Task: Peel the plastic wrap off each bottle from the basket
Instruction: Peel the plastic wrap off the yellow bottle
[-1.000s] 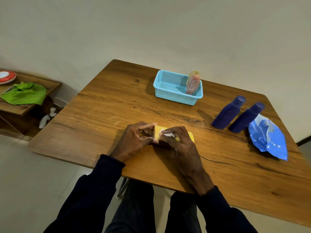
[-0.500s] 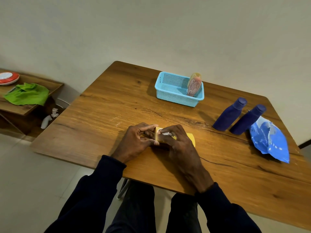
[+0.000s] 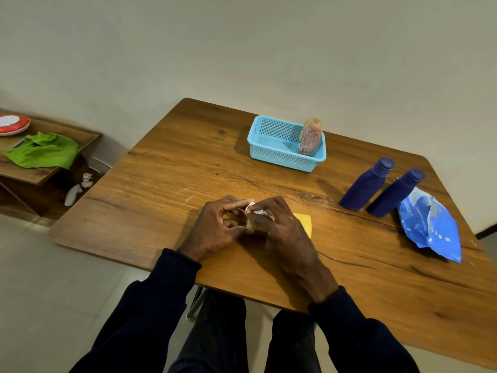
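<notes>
A yellow bottle (image 3: 304, 224) lies on its side on the wooden table (image 3: 166, 189), near the front edge. My left hand (image 3: 215, 230) grips its cap end with curled fingers. My right hand (image 3: 279, 227) covers the bottle's middle and pinches a scrap of whitish plastic wrap (image 3: 257, 210) at the cap end. Most of the bottle is hidden under both hands. Farther back stands a light-blue mesh basket (image 3: 271, 146) with one pink wrapped bottle (image 3: 310, 137) leaning in its right corner.
Two dark blue bottles (image 3: 365, 185) (image 3: 395, 192) stand at the right, beside a crumpled blue plastic bag (image 3: 430, 227). A low wooden shelf (image 3: 35, 170) on the left carries a green cloth (image 3: 43, 150) and a red-rimmed plate (image 3: 13, 124).
My hands have shifted slightly on the yellow bottle, and the right fingers have worked the wrap scrap up at the cap end. The bottle stays on the table.
</notes>
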